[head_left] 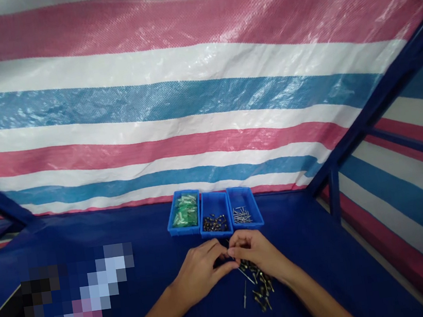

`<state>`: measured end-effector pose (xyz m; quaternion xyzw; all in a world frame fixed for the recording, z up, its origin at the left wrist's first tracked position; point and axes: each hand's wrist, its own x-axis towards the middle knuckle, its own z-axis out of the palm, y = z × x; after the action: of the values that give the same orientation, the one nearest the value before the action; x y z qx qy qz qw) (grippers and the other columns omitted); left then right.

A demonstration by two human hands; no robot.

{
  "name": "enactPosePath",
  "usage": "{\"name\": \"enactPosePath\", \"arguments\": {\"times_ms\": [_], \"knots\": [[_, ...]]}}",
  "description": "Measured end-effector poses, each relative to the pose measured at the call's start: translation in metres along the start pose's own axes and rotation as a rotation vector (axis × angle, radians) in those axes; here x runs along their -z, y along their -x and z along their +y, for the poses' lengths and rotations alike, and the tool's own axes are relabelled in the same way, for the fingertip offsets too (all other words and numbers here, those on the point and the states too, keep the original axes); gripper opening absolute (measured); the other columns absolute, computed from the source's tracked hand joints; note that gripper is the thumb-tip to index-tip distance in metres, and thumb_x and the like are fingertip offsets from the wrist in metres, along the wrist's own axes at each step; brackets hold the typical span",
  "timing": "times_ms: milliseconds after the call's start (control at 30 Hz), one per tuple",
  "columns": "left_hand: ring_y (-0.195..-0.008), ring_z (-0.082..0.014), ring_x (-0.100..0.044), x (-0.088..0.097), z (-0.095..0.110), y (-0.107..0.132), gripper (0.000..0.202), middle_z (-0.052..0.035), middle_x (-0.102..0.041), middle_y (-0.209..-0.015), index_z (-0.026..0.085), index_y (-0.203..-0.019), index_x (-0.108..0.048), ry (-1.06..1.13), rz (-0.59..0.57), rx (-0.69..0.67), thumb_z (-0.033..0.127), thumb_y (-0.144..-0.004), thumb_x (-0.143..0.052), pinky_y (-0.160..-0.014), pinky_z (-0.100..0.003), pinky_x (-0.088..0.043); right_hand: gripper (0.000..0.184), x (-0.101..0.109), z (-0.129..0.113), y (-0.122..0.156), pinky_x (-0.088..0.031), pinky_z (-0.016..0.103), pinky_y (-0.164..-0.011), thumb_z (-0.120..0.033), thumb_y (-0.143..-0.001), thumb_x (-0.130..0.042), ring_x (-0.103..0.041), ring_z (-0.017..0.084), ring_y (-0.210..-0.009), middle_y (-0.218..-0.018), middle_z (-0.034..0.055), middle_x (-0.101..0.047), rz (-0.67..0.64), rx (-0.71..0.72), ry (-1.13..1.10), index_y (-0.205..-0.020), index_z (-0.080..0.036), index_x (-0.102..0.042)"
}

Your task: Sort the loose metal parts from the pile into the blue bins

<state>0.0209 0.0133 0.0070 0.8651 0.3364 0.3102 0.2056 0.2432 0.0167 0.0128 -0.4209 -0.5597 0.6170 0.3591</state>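
My left hand [199, 274] and my right hand [253, 252] meet just in front of the blue bins, fingertips close together. Something small and dark seems pinched between them, but the fingers hide it. Below my right hand lies a loose heap of metal pins and small dark-headed parts [257, 285], some touching its heel. Three blue plastic bins stand side by side. The left bin [184, 230] holds green packets, the middle bin [217, 233] holds dark small parts, and the right bin [248, 225] holds silver nails.
A dark blue table top [317, 253] spreads under everything, and a blue metal frame [381, 89] rises at both sides. Behind stands a striped pink, white and blue tarpaulin [187, 94]. A pixelated patch [82, 300] covers part of the lower left.
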Motion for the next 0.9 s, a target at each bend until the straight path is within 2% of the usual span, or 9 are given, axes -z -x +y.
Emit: {"name": "enactPosePath", "arguments": {"times_ms": [100, 233, 300, 433, 600, 767, 900], "knots": [[-0.071, -0.0143, -0.064, -0.0005, 0.0014, -0.0003, 0.04, -0.0008, -0.068, -0.084, 0.021, -0.098, -0.073, 0.018, 0.01, -0.01, 0.055, -0.11, -0.055, -0.066, -0.025, -0.048, 0.041, 0.0001, -0.0011, -0.0002, -0.042, 0.024, -0.066, -0.055, -0.079, -0.09, -0.059, 0.011, -0.062, -0.07, -0.0027, -0.07, -0.01, 0.009, -0.023, -0.084, -0.017, -0.072], [-0.077, -0.0159, -0.067, -0.002, -0.0003, 0.0004, 0.034, -0.0018, -0.069, -0.088, 0.02, -0.098, -0.071, 0.043, 0.023, 0.01, 0.049, -0.111, -0.057, -0.071, -0.025, -0.05, 0.039, 0.0014, -0.0015, 0.0, -0.044, 0.024, -0.068, -0.053, -0.081, -0.089, -0.059, 0.012, -0.068, -0.075, -0.0021, -0.069, -0.001, 0.055, 0.004, -0.085, -0.018, -0.072], [-0.08, -0.0167, -0.067, -0.003, -0.0016, 0.0008, 0.03, -0.0022, -0.069, -0.09, 0.021, -0.1, -0.071, 0.064, 0.029, 0.017, 0.045, -0.111, -0.057, -0.073, -0.025, -0.052, 0.04, 0.0023, -0.0022, 0.0007, -0.041, 0.023, -0.063, -0.055, -0.082, -0.088, -0.055, 0.011, -0.065, -0.073, -0.0033, -0.065, 0.007, 0.058, 0.039, -0.086, -0.018, -0.072], [-0.084, -0.0174, -0.068, -0.0044, -0.0024, 0.0012, 0.023, -0.0037, -0.069, -0.095, 0.021, -0.106, -0.071, 0.099, 0.061, 0.015, 0.039, -0.112, -0.058, -0.078, -0.027, -0.054, 0.043, 0.0038, -0.0037, 0.0026, -0.029, 0.019, -0.046, -0.059, -0.083, -0.085, -0.041, 0.006, -0.049, -0.07, -0.0066, -0.058, 0.0, 0.009, 0.033, -0.092, -0.02, -0.07], [-0.085, -0.0178, -0.069, -0.0038, -0.0004, 0.0009, 0.017, -0.0049, -0.071, -0.098, 0.022, -0.11, -0.072, 0.118, 0.128, 0.001, 0.032, -0.111, -0.059, -0.078, -0.027, -0.055, 0.039, 0.0045, -0.0042, 0.0043, -0.03, 0.018, -0.043, -0.054, -0.083, -0.086, -0.043, 0.004, -0.046, -0.073, -0.0064, -0.06, 0.005, 0.03, -0.016, -0.094, -0.021, -0.07], [-0.081, -0.0161, -0.069, -0.0014, 0.0007, 0.0004, 0.013, -0.0047, -0.071, -0.1, 0.021, -0.109, -0.071, 0.134, 0.176, 0.006, 0.029, -0.11, -0.061, -0.072, -0.024, -0.055, 0.038, 0.0048, -0.0054, 0.0038, -0.03, 0.018, -0.042, -0.054, -0.084, -0.085, -0.046, 0.006, -0.046, -0.07, -0.0056, -0.062, 0.045, 0.033, 0.016, -0.099, -0.021, -0.074], [-0.081, -0.016, -0.069, 0.0014, -0.0015, 0.0002, 0.012, -0.0042, -0.071, -0.098, 0.022, -0.108, -0.071, 0.155, 0.246, 0.031, 0.029, -0.11, -0.061, -0.073, -0.025, -0.055, 0.041, 0.005, -0.0051, 0.003, -0.033, 0.022, -0.045, -0.06, -0.096, -0.069, -0.045, 0.007, -0.046, -0.075, -0.0015, -0.068, 0.169, 0.12, 0.138, -0.091, -0.02, -0.074]]}}
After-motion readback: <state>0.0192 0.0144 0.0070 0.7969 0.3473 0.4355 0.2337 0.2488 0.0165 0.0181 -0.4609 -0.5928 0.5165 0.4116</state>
